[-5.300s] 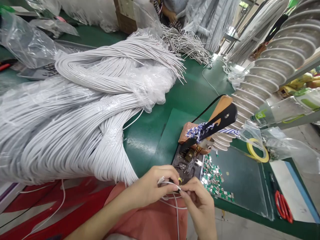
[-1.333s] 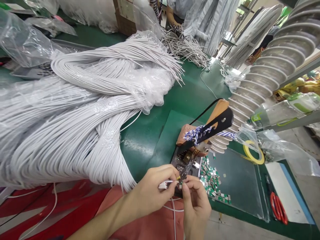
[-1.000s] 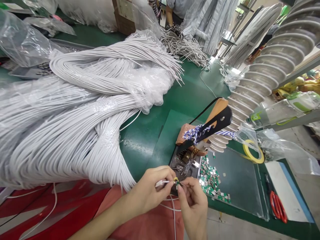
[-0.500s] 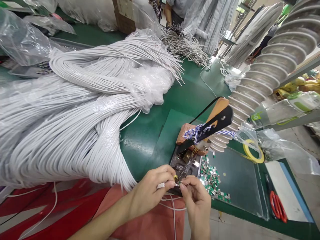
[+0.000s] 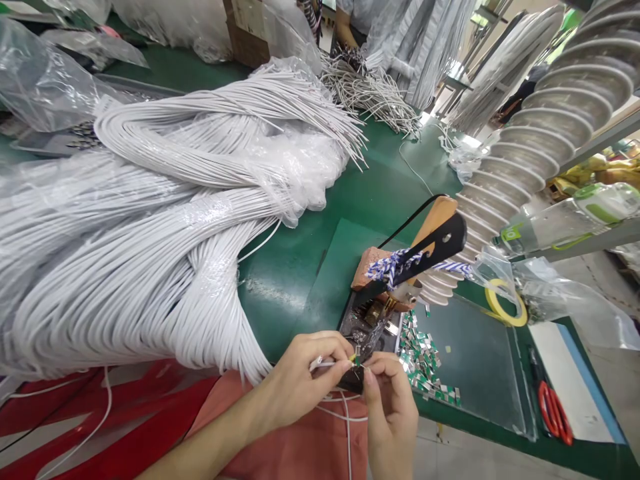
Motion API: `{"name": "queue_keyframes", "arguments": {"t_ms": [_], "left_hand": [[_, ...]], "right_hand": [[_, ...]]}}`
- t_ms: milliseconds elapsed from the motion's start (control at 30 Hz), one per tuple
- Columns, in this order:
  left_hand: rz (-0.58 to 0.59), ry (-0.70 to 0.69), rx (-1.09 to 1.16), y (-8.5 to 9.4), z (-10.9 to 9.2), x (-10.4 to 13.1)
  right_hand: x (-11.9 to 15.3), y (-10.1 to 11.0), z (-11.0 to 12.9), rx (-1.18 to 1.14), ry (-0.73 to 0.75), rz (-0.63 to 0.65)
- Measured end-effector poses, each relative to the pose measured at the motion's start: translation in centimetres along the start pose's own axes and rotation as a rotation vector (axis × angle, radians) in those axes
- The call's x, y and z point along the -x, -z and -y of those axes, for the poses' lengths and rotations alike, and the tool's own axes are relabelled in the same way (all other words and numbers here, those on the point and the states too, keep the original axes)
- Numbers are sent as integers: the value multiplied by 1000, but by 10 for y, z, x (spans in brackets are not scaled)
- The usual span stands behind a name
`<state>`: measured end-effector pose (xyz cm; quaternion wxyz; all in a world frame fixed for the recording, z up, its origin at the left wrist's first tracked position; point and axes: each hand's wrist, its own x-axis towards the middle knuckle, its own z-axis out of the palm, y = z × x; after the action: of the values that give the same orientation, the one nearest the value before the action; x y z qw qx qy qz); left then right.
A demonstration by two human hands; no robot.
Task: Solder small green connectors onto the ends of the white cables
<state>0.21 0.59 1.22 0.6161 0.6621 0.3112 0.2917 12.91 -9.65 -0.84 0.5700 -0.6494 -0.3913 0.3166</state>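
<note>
My left hand (image 5: 305, 373) pinches a white cable (image 5: 320, 364) near its end. Close to its fingertips is a small green circuit board (image 5: 357, 360), beside a yellow bit. My right hand (image 5: 391, 393) has thumb and index finger pressed together just right of the board; what they hold is too small to make out. Both hands are in front of a dark tray (image 5: 353, 381) with a soldering fixture, beside an orange-brown block (image 5: 369, 267). Many small green-and-silver boards (image 5: 423, 360) lie to the right of the tray.
Large bundles of white cable (image 5: 165, 267) cover the left side. A ribbed clear hose (image 5: 525, 147) comes down from the upper right. Yellow tape (image 5: 520, 313), red-handled pliers (image 5: 555, 413) and a bottle (image 5: 570, 220) are on the right. A person's arm (image 5: 344, 27) shows at the top.
The small green board now shows more clearly between my fingertips. My right hand has shifted slightly left and down, and the white cable in my left hand has tilted.
</note>
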Motion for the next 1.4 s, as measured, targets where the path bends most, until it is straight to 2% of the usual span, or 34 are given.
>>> {"name": "queue_keyframes", "arguments": {"t_ms": [400,700,1067,1267,1333,1400], "left_hand": [[-45,-68,52,-2,-3,-1],[-49,-5,48,-1,1,-1],[-77,-52,32,-4,-10,-3],[-83,26,34,2,0,5],[-57,52,22,3,3,12],[25,57,11,3,4,20]], "right_hand": [[-4,-1,5,-9,44,-13],[-3,-1,-6,41,34,-25],[-6,-2,0,-2,55,-48],[5,1,-1,-32,-8,-59],[9,2,1,33,-8,-75],[12,4,2,127,26,-58]]}}
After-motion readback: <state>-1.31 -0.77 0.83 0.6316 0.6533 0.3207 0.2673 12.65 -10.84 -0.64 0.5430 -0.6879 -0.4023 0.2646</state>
